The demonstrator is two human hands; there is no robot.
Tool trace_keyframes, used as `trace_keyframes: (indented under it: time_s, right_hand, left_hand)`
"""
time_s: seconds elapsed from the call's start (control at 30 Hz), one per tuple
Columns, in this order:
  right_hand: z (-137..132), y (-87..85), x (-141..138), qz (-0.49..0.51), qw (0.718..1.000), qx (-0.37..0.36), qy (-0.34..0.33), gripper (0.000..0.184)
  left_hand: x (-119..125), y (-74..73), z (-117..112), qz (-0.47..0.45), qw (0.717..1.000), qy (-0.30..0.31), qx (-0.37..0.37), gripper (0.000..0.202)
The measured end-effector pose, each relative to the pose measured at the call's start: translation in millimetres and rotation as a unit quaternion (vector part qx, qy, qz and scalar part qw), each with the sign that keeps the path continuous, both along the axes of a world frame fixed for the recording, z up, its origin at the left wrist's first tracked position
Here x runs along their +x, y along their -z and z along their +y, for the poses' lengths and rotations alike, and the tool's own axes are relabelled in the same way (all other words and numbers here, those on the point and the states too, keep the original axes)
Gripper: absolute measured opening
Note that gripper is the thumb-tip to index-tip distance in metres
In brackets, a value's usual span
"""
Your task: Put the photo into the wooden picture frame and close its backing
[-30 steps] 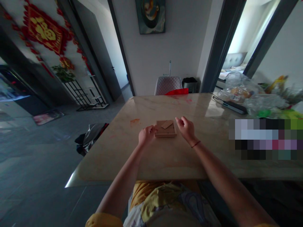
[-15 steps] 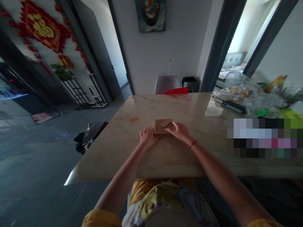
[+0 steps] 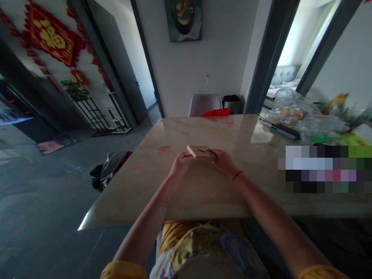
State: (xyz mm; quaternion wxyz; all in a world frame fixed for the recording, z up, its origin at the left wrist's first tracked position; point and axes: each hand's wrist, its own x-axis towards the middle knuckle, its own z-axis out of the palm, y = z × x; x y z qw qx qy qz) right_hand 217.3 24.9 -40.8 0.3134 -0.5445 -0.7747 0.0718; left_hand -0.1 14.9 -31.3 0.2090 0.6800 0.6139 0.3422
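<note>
Head view: wooden box [image 3: 202, 152] now tilted up, pinched in both hands' fingers [image 3: 214, 154]

The person wears a loose white top [image 3: 200, 252] printed with yellow and lilac patches, its mustard-yellow sleeves [image 3: 123, 270] ending above the elbows. A thin dark-red cord bracelet [image 3: 237, 175] circles the wrist behind the right hand [image 3: 225, 162].

marble table [image 3: 203, 201] | black cabled device [image 3: 285, 132] | clear plastic bags [image 3: 322, 126] (crumpled, far right)

No text can be read (the gold character [image 3: 52, 38] on the red wall hanging [image 3: 34, 38] is too warped).
</note>
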Motion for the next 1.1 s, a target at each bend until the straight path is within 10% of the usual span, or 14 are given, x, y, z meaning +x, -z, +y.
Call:
trace_keyframes:
  time_s: [0.13,0.33,0.77,1.1]
  right_hand:
    - [4,-3.1,9,0.035,0.998,-0.028,-0.050,0.048]
    - [4,-6.0,9,0.095,0.992,0.019,-0.085,0.045]
    - [14,0.0,1,0.394,0.916,-0.071,-0.027,0.036]
    - [28,26.5,-1,0.354,0.926,-0.109,0.078,0.040]
  left_hand:
    - [2,5.5,3,-0.076,0.997,-0.014,-0.029,0.043]
    - [1,-6.2,-7,0.041,0.996,-0.019,0.074,0.048]
    - [5,-10.8,-8,0.020,0.999,-0.005,-0.045,0.040]
    - [7,-2.5,-6,0.023,0.997,0.007,-0.072,0.044]
